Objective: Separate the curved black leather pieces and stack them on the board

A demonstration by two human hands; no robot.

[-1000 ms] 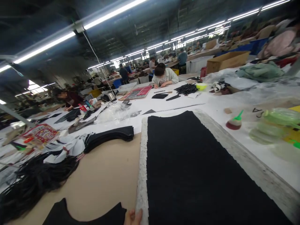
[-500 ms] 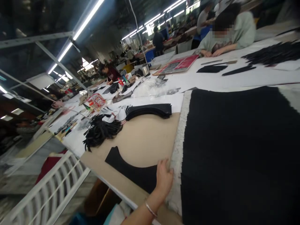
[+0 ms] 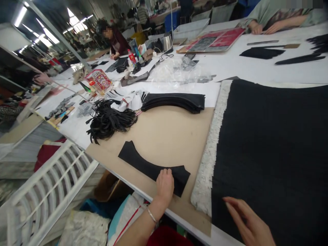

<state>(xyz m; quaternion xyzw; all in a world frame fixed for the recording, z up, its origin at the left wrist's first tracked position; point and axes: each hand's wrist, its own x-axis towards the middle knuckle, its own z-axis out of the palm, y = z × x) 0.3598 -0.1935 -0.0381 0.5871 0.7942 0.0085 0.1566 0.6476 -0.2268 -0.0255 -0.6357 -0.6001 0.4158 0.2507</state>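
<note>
A curved black piece (image 3: 143,160) lies on the tan board (image 3: 176,136) by the table's front edge. My left hand (image 3: 165,184), with a bracelet on the wrist, rests on its right part, fingers together and bent down; whether they pinch it cannot be made out. At the lower right my right hand (image 3: 247,218) hovers at the left part of a large black sheet (image 3: 269,147), thumb and fingers apart, holding nothing. Several similar curved pieces are stacked (image 3: 174,101) at the board's far edge.
A heap of black strips (image 3: 110,119) sits left of the stack. Clear plastic (image 3: 174,71), a red bottle (image 3: 131,56) and a red-and-black panel (image 3: 212,41) are farther back. A white slatted rack (image 3: 53,194) stands front left. Two people work across the tables.
My left hand has moved left onto the curved piece, whose right end now shows. My right hand has come into view at the lower right. The view has tilted downward.
</note>
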